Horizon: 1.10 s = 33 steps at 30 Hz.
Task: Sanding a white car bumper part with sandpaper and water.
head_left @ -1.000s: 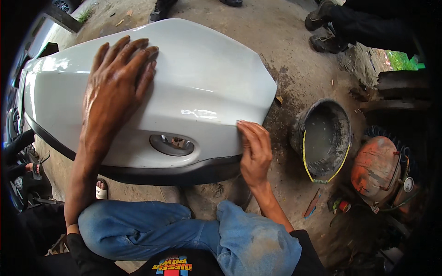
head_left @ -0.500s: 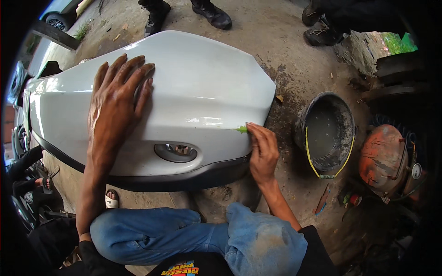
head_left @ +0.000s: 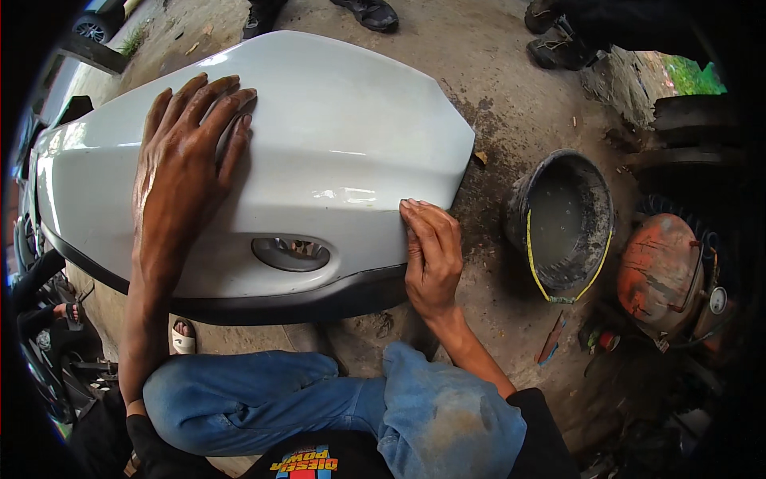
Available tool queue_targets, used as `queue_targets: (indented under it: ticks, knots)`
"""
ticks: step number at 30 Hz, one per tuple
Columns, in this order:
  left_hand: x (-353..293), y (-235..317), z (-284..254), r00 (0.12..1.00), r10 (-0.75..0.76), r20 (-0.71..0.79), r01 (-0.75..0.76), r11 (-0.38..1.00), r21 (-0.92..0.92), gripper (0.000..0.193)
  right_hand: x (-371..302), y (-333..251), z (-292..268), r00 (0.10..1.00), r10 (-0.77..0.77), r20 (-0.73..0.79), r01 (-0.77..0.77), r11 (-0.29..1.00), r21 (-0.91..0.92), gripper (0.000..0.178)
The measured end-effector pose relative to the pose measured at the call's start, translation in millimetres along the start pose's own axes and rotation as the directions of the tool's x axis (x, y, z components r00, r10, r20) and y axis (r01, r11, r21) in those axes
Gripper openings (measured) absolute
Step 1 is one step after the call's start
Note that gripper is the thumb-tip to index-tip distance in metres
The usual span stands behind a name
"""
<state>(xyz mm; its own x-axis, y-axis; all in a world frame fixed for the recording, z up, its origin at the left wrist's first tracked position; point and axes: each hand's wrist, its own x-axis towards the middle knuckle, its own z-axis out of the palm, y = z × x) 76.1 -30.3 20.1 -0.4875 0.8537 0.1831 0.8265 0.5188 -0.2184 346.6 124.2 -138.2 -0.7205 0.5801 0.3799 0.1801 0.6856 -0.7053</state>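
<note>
A white car bumper point(head_left: 351, 104) with a black lower edge lies across the ground before me. Set into its near side is an oval fog light point(head_left: 291, 253). My left hand point(head_left: 185, 156) rests flat on the bumper's upper left surface, fingers stretched out. At the bumper's right end, my right hand point(head_left: 433, 251) has its fingers drawn together, their tips pressed on the white surface at the crease. Whatever lies under those fingertips is hidden.
To the right stands a dark bucket point(head_left: 519, 188) with a yellow handle and murky water. Beyond it is a worn orange tank point(head_left: 658, 263) with a gauge. Another person's boots point(head_left: 558, 52) are at the far right; a shoe point(head_left: 371, 14) shows at the top.
My right hand has slid left along the crease, and the small jagged green piece at its fingertips is now out of sight. The left hand stays flat on the bumper; the view shifted slightly.
</note>
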Motion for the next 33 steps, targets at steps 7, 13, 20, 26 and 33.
queue_targets:
  ticks: [7, 13, 20, 26, 33]
  knots:
    - [-1, 0, 3, 1.0, 0.021, -0.011, -0.021, 1.0, -0.005, 0.034, -6, 9, 1, 1.0, 0.009, -0.016, -0.009, 1.0, 0.005, 0.034]
    - [-4, 3, 3, 1.0, 0.025, -0.01, -0.025, 1.0, -0.006, 0.034, -10, 19, -5, 0.999, 0.037, -0.033, -0.036, 0.999, 0.019, 0.034]
    - [-4, 3, 2, 0.999, 0.033, -0.023, -0.033, 0.999, 0.004, 0.034, -3, 3, 2, 1.0, -0.008, -0.03, 0.009, 1.0, 0.027, 0.037]
    - [-1, -1, 1, 0.999, 0.04, -0.012, -0.039, 0.999, 0.019, 0.034, -6, -2, 10, 0.999, -0.012, -0.043, 0.012, 1.0, 0.008, 0.04]
    - [1, 11, 7, 0.999, 0.044, -0.017, -0.044, 0.999, -0.014, 0.033, -16, 30, -3, 0.997, 0.03, -0.074, -0.031, 0.999, -0.016, 0.038]
